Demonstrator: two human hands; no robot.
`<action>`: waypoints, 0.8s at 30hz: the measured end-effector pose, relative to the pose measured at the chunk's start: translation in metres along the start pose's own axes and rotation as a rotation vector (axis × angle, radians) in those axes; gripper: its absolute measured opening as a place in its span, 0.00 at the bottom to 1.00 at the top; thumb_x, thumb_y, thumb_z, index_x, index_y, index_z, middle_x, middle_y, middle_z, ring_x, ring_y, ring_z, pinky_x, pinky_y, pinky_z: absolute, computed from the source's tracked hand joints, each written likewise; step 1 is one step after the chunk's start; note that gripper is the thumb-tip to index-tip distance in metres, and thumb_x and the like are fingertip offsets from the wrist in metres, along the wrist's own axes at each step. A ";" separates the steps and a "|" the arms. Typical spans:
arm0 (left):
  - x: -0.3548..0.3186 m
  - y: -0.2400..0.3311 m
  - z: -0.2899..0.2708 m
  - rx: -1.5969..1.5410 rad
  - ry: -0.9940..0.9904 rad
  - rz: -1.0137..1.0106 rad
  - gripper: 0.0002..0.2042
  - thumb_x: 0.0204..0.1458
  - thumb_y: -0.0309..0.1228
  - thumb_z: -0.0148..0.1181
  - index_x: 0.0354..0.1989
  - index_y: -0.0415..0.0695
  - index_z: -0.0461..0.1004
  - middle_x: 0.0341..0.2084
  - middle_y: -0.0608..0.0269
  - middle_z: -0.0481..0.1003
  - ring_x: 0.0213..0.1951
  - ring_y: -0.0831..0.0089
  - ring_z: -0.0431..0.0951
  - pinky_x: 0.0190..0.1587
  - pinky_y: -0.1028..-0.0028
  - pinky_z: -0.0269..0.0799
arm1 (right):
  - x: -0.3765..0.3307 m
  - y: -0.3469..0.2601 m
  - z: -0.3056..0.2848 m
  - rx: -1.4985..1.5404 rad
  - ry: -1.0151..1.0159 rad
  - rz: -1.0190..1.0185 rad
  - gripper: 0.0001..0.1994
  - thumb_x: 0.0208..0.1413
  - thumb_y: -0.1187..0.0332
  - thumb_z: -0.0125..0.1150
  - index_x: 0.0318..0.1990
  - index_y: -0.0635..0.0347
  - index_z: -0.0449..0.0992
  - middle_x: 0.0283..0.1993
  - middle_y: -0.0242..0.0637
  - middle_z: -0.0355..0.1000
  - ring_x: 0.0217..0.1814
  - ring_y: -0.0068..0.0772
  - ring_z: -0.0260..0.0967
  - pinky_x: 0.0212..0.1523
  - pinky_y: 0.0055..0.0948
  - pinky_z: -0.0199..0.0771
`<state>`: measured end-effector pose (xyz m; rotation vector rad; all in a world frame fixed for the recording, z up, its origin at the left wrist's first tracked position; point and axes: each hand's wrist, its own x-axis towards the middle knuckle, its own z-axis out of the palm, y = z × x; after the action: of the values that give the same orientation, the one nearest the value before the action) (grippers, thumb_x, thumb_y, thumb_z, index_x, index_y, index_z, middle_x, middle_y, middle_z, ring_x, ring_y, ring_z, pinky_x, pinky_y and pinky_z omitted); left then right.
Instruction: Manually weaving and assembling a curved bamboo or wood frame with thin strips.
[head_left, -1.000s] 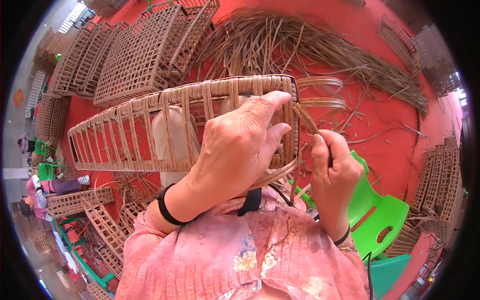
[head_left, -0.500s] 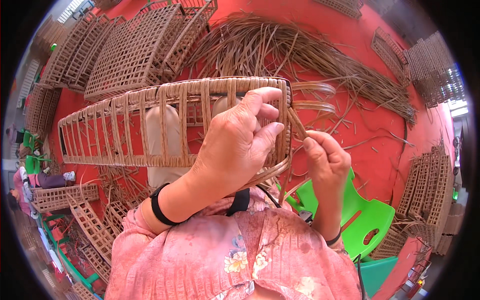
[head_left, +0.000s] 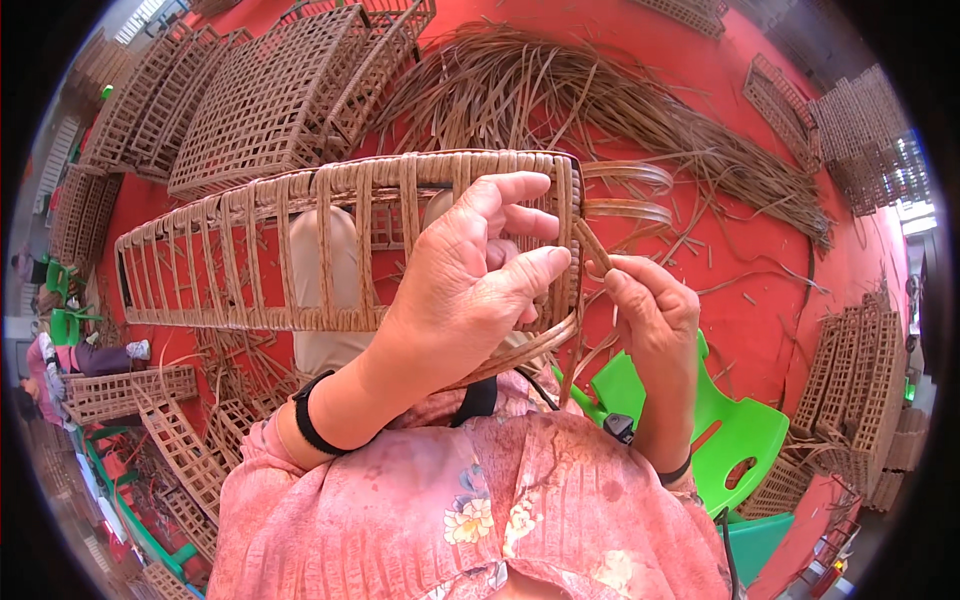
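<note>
While the woven rattan frame (head_left: 300, 250) is held up at chest height, its right end is gripped by the left hand (head_left: 470, 290): thumb and fingers are closed round the end rim, fingertips (head_left: 535, 262) curled over the last vertical slats. Grip is narrow and firm, on the frame itself. Just right of that grip, the right hand (head_left: 650, 310) is pinched shut on a flat rattan strip (head_left: 592, 248), which is seen running from the pinch up-left to the frame's end corner; strip and corner appear touching, exact contact pt hidden by fingers.

Frame: long, open lattice w/ bound top and bottom rims, extending well left of the grip; far end tilted slightly down. Lower rim passes under the left palm and curves out toward the right hand. Two loose strip loops (head_left: 625, 195) are seen projecting from the frame's end, above the pinch.

Open room: betw. the two hands only a small gap. Above and right of the grip, red floor (head_left: 740, 290) is partly bare, w/ a big heap of loose rattan strands (head_left: 600, 110) beyond. Below the right hand, a green plastic chair (head_left: 740, 430) is near the wrist. Up-left of the grip, finished lattice panels (head_left: 270, 100) are laid flat; more stacked panels (head_left: 860, 390) at far right. Black wristband (head_left: 305, 420) noted on left wrist.
</note>
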<state>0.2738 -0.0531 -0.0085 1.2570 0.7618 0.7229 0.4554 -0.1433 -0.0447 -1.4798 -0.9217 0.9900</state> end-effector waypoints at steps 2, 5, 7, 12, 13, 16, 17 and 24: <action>0.001 -0.001 -0.001 -0.010 -0.001 -0.004 0.25 0.57 0.24 0.62 0.62 0.36 0.62 0.46 0.58 0.75 0.30 0.87 0.73 0.27 0.86 0.72 | 0.008 -0.006 -0.011 0.009 -0.069 0.041 0.11 0.63 0.68 0.61 0.46 0.68 0.80 0.28 0.21 0.73 0.23 0.07 0.60 0.22 0.13 0.56; 0.003 -0.001 -0.002 0.014 0.006 -0.005 0.25 0.57 0.24 0.63 0.62 0.36 0.63 0.46 0.57 0.75 0.30 0.86 0.73 0.27 0.85 0.72 | 0.021 -0.013 -0.024 0.118 -0.240 0.195 0.11 0.64 0.68 0.60 0.45 0.67 0.81 0.29 0.21 0.73 0.23 0.06 0.58 0.21 0.13 0.54; 0.003 0.001 -0.002 -0.029 -0.008 -0.040 0.25 0.57 0.25 0.63 0.62 0.36 0.63 0.45 0.57 0.76 0.30 0.86 0.73 0.27 0.85 0.71 | 0.025 -0.011 -0.027 0.050 -0.247 0.213 0.11 0.64 0.67 0.60 0.44 0.66 0.81 0.30 0.23 0.75 0.26 0.07 0.61 0.23 0.13 0.58; 0.002 0.005 -0.004 -0.074 -0.005 -0.070 0.26 0.56 0.26 0.64 0.62 0.35 0.63 0.45 0.56 0.76 0.27 0.87 0.71 0.26 0.86 0.69 | 0.023 -0.012 -0.025 -0.039 -0.224 0.133 0.11 0.63 0.66 0.60 0.43 0.67 0.81 0.32 0.28 0.77 0.32 0.10 0.67 0.31 0.16 0.67; 0.002 0.007 -0.005 -0.112 -0.016 -0.092 0.26 0.56 0.26 0.64 0.62 0.35 0.63 0.46 0.56 0.77 0.26 0.87 0.70 0.26 0.86 0.68 | 0.022 -0.014 -0.025 -0.093 -0.219 0.110 0.11 0.63 0.67 0.60 0.43 0.68 0.81 0.33 0.30 0.78 0.34 0.12 0.69 0.34 0.17 0.69; 0.004 0.010 -0.006 -0.170 -0.029 -0.108 0.26 0.56 0.27 0.64 0.62 0.35 0.64 0.45 0.56 0.77 0.25 0.86 0.69 0.26 0.86 0.68 | 0.027 -0.019 -0.023 -0.130 -0.202 0.154 0.11 0.63 0.68 0.60 0.42 0.69 0.81 0.33 0.31 0.79 0.36 0.14 0.71 0.38 0.19 0.72; 0.004 0.011 -0.007 -0.169 -0.029 -0.109 0.26 0.56 0.27 0.64 0.62 0.35 0.64 0.45 0.56 0.77 0.25 0.86 0.69 0.26 0.86 0.68 | 0.026 -0.022 -0.022 -0.129 -0.201 0.154 0.11 0.63 0.68 0.60 0.42 0.69 0.81 0.33 0.31 0.79 0.36 0.14 0.71 0.38 0.19 0.72; 0.001 0.005 -0.005 -0.123 -0.072 -0.104 0.28 0.56 0.28 0.65 0.63 0.35 0.61 0.49 0.55 0.74 0.26 0.84 0.73 0.26 0.85 0.70 | 0.015 -0.031 -0.016 -0.356 -0.048 -0.007 0.10 0.62 0.70 0.58 0.41 0.70 0.80 0.28 0.25 0.75 0.28 0.12 0.65 0.28 0.18 0.65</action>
<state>0.2694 -0.0487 -0.0049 1.1182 0.7078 0.6275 0.4745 -0.1314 -0.0144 -1.7510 -1.1826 0.8906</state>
